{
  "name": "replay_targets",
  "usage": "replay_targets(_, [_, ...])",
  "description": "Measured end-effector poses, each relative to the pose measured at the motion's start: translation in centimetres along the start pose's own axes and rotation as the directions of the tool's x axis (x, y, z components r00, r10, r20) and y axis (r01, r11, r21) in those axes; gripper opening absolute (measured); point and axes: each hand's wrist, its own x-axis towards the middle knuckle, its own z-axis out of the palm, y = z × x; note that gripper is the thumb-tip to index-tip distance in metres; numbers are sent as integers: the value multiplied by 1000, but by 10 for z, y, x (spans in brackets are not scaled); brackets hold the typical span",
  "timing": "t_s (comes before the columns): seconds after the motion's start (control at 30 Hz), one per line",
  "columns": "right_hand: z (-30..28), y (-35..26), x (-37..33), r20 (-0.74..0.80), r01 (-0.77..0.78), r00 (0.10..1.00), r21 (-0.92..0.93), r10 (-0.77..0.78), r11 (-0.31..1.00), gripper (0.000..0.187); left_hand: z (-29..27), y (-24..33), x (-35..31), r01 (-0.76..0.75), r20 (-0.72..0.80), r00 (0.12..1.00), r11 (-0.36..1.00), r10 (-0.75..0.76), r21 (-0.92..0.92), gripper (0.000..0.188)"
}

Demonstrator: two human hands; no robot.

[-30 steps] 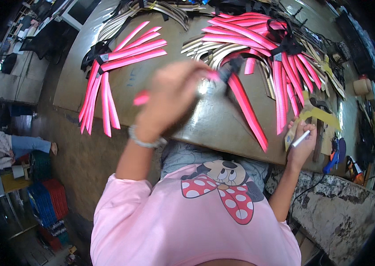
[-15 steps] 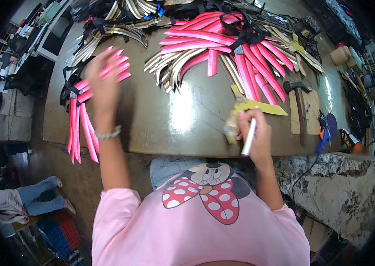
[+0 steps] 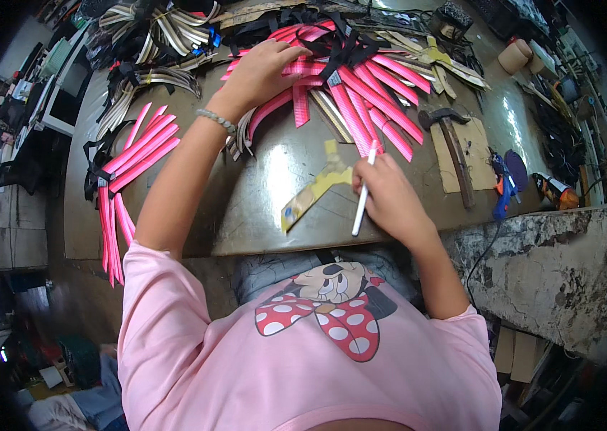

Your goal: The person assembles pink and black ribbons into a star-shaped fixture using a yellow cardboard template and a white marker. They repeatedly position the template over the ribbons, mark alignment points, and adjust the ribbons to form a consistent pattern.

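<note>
My left hand [image 3: 264, 70] reaches over the big bundle of pink webbing straps [image 3: 397, 82] at the back middle of the table. Its visible fingers stretch over the pink straps, and some fingertips are hidden. My right hand [image 3: 392, 195] is closed around a slim white pen [image 3: 362, 197] that slants down toward me. Just left of that hand, a yellow Y-shaped template [image 3: 320, 185] with worn, taped patches lies on the table, one arm reaching the fingers. A smaller pile of pink straps [image 3: 138, 154] with black webbing lies at the left, partly hanging over the front edge.
A hammer [image 3: 453, 151] lies on a tan board [image 3: 465, 169] at the right, beside a blue glue gun [image 3: 506, 188] with a cord. Striped beige straps [image 3: 178, 32] are heaped at the back left. A rough concrete block [image 3: 540, 280] stands at the front right.
My left hand has moved from the left pile to the big pink bundle. The yellow template now lies turned, left of my right hand, which keeps the pen. The view has shifted.
</note>
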Motion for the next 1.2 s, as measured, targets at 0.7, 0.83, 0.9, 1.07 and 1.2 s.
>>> replay_targets(0.7, [23,-51,-1,-86,225,969,-97,-233,970,15,-62,150,-158,574,23,805,769,-593,-282,24])
replay_targets(0.83, [49,-50,14,-150,162,974,-81,-172,984,17,-42,162,-163,580,51,812,792,-582,-192,32])
replay_targets(0.9, [53,-51,12,-161,172,969,-97,-186,980,17,-36,162,-168,575,39,813,791,-581,-209,29])
replay_targets(1.07, [53,-57,-2,-108,106,988,-42,-110,993,19,-32,161,-176,549,18,831,813,-557,-191,24])
replay_targets(1.2, [56,-60,-1,-112,108,987,-82,-116,991,17,-30,159,-177,518,25,853,838,-522,-172,25])
